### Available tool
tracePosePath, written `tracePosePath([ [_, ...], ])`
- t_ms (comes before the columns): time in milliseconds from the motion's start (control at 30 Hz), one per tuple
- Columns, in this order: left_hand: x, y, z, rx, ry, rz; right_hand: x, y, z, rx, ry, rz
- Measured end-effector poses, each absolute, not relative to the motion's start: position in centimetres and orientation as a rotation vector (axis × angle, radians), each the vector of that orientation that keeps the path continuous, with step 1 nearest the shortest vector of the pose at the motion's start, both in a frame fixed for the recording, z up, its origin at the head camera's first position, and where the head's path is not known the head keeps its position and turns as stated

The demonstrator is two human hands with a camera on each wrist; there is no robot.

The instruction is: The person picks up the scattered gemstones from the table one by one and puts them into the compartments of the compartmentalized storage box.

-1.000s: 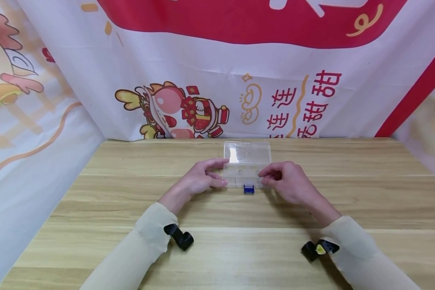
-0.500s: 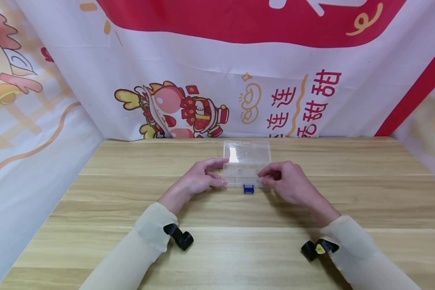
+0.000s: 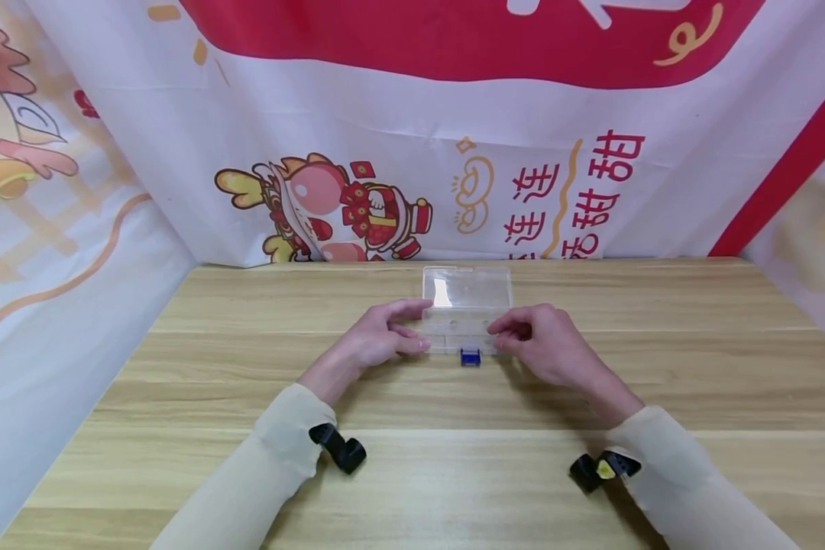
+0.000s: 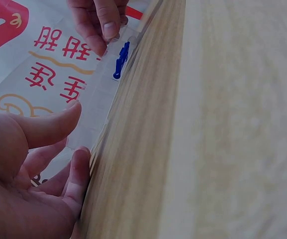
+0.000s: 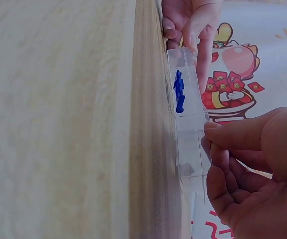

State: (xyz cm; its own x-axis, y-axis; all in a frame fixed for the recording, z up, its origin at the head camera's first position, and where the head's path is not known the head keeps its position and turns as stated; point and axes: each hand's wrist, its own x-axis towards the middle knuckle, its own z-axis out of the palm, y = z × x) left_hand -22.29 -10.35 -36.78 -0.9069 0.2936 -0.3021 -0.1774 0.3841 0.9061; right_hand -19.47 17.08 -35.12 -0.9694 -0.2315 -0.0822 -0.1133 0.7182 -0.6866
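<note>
A clear plastic compartment box (image 3: 457, 330) lies on the table, its see-through lid (image 3: 477, 286) tipped back and a blue latch (image 3: 470, 357) at its front. My left hand (image 3: 380, 336) rests at the box's left end, thumb and forefinger extended against it. At the right end, my right hand (image 3: 548, 345) has its fingers bent, the thumb and forefinger pinching the box's rim in the right wrist view. The blue latch (image 5: 178, 91) sticks out from the front wall there. Whether something small sits between the right fingertips is hidden.
The wooden table (image 3: 467, 489) spreads out in front of and on both sides of the box. A white and red printed cloth (image 3: 399, 114) hangs behind the table's far edge. Black wrist cameras (image 3: 340, 449) are strapped over the sleeves.
</note>
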Motion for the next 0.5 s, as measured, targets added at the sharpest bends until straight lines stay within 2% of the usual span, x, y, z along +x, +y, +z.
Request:
tracePosePath([
  [233, -22.4, -10.5, -36.9, 0.092, 2.238, 1.525, -19.5, 17.8, -34.5, -0.302, 2.694, -1.154],
  [500, -22.3, -10.4, -36.8, 0.102, 2.232, 1.532, -20.0, 21.1, -33.5, -0.429, 2.689, -1.215],
])
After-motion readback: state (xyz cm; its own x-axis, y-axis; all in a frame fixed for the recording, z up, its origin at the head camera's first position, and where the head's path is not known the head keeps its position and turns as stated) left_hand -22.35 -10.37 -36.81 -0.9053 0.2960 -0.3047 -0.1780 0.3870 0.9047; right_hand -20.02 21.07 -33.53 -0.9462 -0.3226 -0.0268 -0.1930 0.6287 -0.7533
